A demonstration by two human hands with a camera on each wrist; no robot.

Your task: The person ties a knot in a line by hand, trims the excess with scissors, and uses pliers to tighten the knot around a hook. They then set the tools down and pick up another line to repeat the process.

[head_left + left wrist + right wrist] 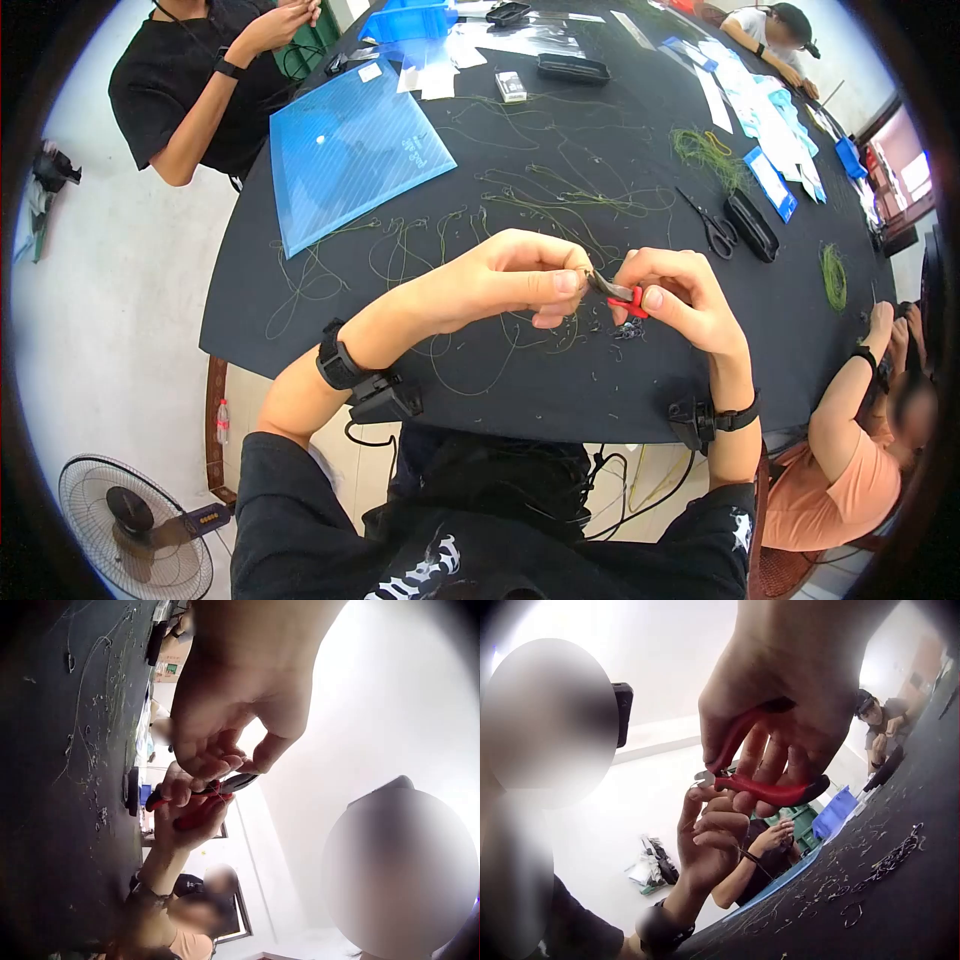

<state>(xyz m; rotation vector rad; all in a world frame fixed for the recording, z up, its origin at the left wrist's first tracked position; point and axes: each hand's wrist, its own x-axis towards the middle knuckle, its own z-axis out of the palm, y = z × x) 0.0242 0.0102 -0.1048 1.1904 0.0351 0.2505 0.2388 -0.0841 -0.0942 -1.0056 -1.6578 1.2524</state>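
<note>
My right hand (692,290) grips small pliers (769,793) by their red handles, above the near side of the table. The grey metal tip of the pliers points left and meets the fingertips of my left hand (510,282). Between its thumb and forefinger the left hand pinches a tiny piece with thin line; the fingers mostly hide it. In the left wrist view, fine strands show beside the pliers' metal tip. Below the hands, a little heap of small dark metal hooks (628,330) lies on the black tabletop (540,385).
Loose green line (570,195) trails over the table, with a tangle (705,150) farther right. Scissors (716,228) lie beside a black tray (750,225). A blue folder (350,150) covers the left side. Other people sit around the table; a fan (135,525) stands at lower left.
</note>
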